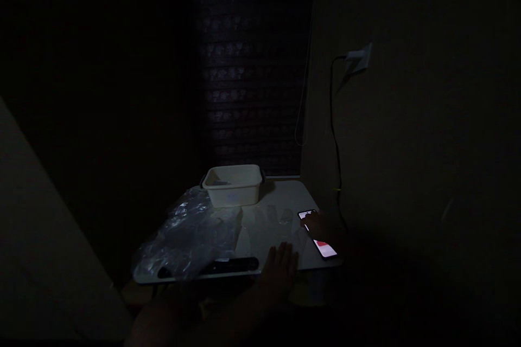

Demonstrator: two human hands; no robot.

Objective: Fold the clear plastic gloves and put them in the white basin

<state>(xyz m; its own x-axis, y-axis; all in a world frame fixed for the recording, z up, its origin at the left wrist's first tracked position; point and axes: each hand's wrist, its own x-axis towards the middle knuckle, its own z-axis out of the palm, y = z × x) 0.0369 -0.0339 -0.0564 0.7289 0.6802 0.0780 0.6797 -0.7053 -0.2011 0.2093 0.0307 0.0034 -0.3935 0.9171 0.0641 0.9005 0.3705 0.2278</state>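
My left hand rests at the front edge of the pale table, its fingers stretched out and holding nothing. Over the upper part of a lit smartphone is my right hand. Its fingers reach across the screen, and the hand looks open, though much of it is lost in the dark. The phone lies on the right side of the table, showing a white and red screen. Clear plastic sheeting spreads crumpled over the left side. Behind it stands a white plastic basin with grey handles.
The small white table has a long black strip or slot along its front edge. A plug in a wall socket feeds a hanging black cable. A dark blind hangs behind. The room is very dim.
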